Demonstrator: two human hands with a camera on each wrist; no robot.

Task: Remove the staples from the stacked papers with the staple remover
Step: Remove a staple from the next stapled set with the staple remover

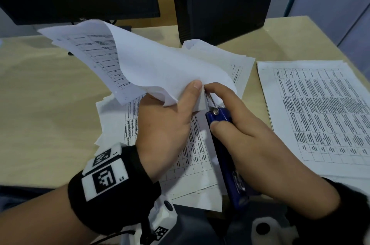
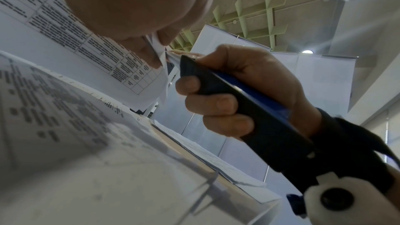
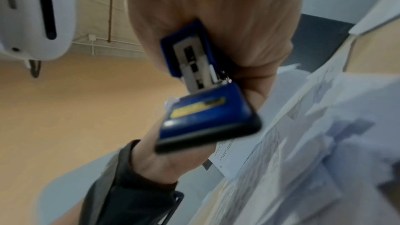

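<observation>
A stapled sheaf (image 1: 152,64) is pinched at its corner by the left hand (image 1: 170,124), lifted above the worktop's (image 1: 40,104) middle. The blue staple remover (image 1: 224,144) is gripped by the right hand (image 1: 260,144). The metal tip should be kept flat under the staple, which cannot be seen, and levered gently so the paper is not torn.

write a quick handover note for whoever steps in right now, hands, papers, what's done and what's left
Left hand: pinches the corner of a lifted paper bundle, held above the desk.
Right hand: wrapped round the blue staple remover, its metal tip at that pinched corner.
Other papers: a loose pile under the hands, a second stack to the right.
Done: cannot tell how many staples are out.
Left: pull this corner's staple, then check the remaining sheets.
</observation>
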